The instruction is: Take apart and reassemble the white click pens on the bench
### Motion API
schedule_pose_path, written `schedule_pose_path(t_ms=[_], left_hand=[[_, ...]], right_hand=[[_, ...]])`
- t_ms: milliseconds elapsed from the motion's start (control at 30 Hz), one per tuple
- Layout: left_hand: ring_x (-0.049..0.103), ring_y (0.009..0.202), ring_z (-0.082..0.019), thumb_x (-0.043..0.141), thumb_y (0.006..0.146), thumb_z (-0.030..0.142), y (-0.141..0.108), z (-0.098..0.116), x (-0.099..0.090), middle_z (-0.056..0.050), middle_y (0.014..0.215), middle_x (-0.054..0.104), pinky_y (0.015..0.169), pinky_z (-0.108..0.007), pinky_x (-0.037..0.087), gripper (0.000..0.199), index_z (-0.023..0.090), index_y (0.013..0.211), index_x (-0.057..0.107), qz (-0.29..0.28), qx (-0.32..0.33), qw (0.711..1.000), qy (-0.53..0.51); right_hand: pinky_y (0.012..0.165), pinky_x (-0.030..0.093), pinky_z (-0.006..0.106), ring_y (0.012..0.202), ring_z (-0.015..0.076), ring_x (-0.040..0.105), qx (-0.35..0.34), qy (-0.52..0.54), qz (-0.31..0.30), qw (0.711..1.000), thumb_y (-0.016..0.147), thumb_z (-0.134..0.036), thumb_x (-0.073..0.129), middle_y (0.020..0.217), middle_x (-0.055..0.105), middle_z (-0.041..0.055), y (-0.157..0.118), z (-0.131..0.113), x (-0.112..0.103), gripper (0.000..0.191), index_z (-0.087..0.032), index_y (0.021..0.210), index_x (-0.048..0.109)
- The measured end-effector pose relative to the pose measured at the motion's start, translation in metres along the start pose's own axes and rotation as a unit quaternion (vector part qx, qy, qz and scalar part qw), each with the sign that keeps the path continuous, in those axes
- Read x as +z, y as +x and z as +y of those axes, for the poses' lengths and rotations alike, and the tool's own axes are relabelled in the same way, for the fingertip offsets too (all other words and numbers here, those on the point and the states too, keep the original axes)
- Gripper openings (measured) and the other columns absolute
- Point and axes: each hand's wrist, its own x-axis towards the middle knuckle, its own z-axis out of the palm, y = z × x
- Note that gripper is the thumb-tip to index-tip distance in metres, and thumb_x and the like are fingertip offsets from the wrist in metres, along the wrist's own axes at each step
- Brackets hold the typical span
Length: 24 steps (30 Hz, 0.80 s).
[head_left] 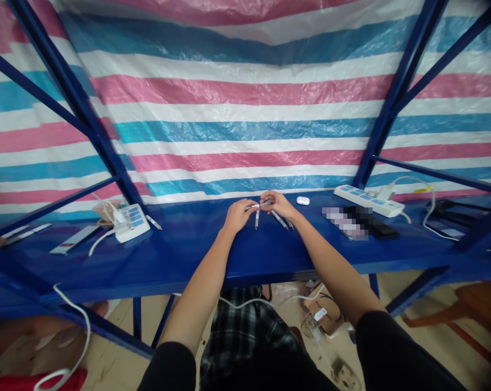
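Observation:
Both my hands meet over the middle of the blue shelf [265,250]. My left hand [239,213] is closed on one end of a slim grey-and-white pen [253,206]. The fingers of my right hand [276,203] are pinched at the other side, around a thin pen-like piece; whether it is the same pen or a separate part is too small to tell. Just below the fingertips a white pen [257,219] lies pointing toward me. Several more pens [281,220] lie slanted beside and partly under my right wrist.
A white earphone case [303,201] sits behind my right wrist. Right of it are a partly blurred phone [345,224], a dark phone-like object [375,224] and a power strip [369,201]. At left are another power strip [132,222], a pen [153,222] and a flat box [74,239]. Blue posts flank the shelf.

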Motion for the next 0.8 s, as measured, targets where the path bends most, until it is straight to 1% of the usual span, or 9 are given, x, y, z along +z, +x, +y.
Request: schedule_pose_path(t_ms=[67,133,233,367,467,600,667,733,800], left_hand=[[0.069,0.098,-0.021,0.061,0.098,0.035,0.0,0.0,0.0001,-0.005,0.104,0.076,0.087,-0.028,0.05,0.021,0.024,0.107,0.076,0.0,0.003,1.0,0.003],[0.069,0.098,-0.021,0.061,0.097,0.034,0.0001,-0.0004,0.0002,-0.005,0.104,0.076,0.086,-0.028,0.049,0.02,0.024,0.107,0.076,0.0,0.008,1.0,0.002],[0.069,0.098,-0.021,0.061,0.098,0.033,0.0002,-0.0007,0.0005,-0.005,0.106,0.075,0.086,-0.028,0.049,0.02,0.024,0.108,0.075,0.002,0.009,1.0,0.003],[0.07,0.097,-0.02,0.062,0.097,0.034,-0.0001,-0.0014,0.0021,-0.005,0.105,0.075,0.086,-0.029,0.05,0.018,0.025,0.107,0.074,-0.007,0.009,1.0,0.008],[0.07,0.098,-0.02,0.063,0.096,0.031,-0.0004,-0.0032,0.0036,-0.003,0.107,0.076,0.087,-0.029,0.05,0.016,0.025,0.109,0.072,0.001,0.018,1.0,-0.003],[0.071,0.097,-0.02,0.062,0.097,0.029,-0.0007,-0.0053,0.0041,-0.003,0.105,0.077,0.086,-0.029,0.05,0.015,0.026,0.107,0.072,0.002,0.024,1.0,-0.009],[0.071,0.097,-0.021,0.061,0.097,0.029,-0.0007,-0.005,0.0037,-0.003,0.104,0.077,0.086,-0.029,0.05,0.016,0.026,0.107,0.072,0.0,0.013,1.0,-0.004],[0.072,0.098,-0.021,0.06,0.097,0.03,-0.0006,-0.0038,0.0032,-0.003,0.105,0.077,0.087,-0.029,0.051,0.016,0.026,0.108,0.072,-0.005,0.0,1.0,0.001],[0.072,0.098,-0.021,0.06,0.098,0.03,-0.0006,-0.0025,0.0027,-0.003,0.106,0.077,0.088,-0.03,0.051,0.017,0.026,0.108,0.072,-0.012,-0.004,1.0,0.003]], right_hand=[[0.048,0.048,0.02,0.072,0.0165,0.065,0.016,0.0,-0.002,1.0,0.073,-0.031,0.081,0.087,0.071,0.0056,0.0004,0.001,0.0,0.039,-0.018,0.102,0.059],[0.047,0.047,0.02,0.071,0.0165,0.065,0.027,-0.006,-0.017,0.999,0.074,-0.029,0.08,0.085,0.071,0.0056,0.0005,0.0019,0.0002,0.036,-0.017,0.101,0.06],[0.051,0.05,0.02,0.077,0.0164,0.067,0.013,-0.002,-0.024,1.0,0.07,-0.022,0.081,0.094,0.072,0.0065,0.0005,0.0019,0.0008,0.038,-0.018,0.102,0.061],[0.046,0.046,0.02,0.069,0.0159,0.065,0.034,-0.009,-0.02,0.999,0.076,-0.026,0.076,0.082,0.071,0.0046,0.0004,0.0002,0.0027,0.03,-0.017,0.099,0.06],[0.048,0.048,0.019,0.073,0.0159,0.067,0.025,-0.003,-0.012,1.0,0.07,-0.021,0.08,0.089,0.072,0.0046,0.0005,0.0003,0.0044,0.038,-0.019,0.102,0.059],[0.045,0.045,0.019,0.064,0.0137,0.063,0.049,-0.021,-0.02,0.998,0.078,-0.03,0.077,0.08,0.07,0.0044,0.0013,0.0029,0.0055,0.028,-0.017,0.097,0.06],[0.045,0.047,0.019,0.065,0.013,0.062,0.033,-0.024,-0.016,0.999,0.073,-0.026,0.081,0.084,0.07,0.0048,0.0019,0.004,0.0055,0.032,-0.017,0.096,0.061],[0.046,0.048,0.019,0.07,0.0141,0.065,0.018,-0.019,-0.001,1.0,0.07,-0.024,0.084,0.089,0.07,0.0049,0.0025,0.0046,0.0053,0.039,-0.018,0.101,0.061],[0.045,0.047,0.018,0.069,0.0148,0.065,0.03,-0.023,0.002,0.999,0.076,-0.031,0.081,0.086,0.07,0.0052,0.0028,0.005,0.0049,0.036,-0.018,0.103,0.061]])
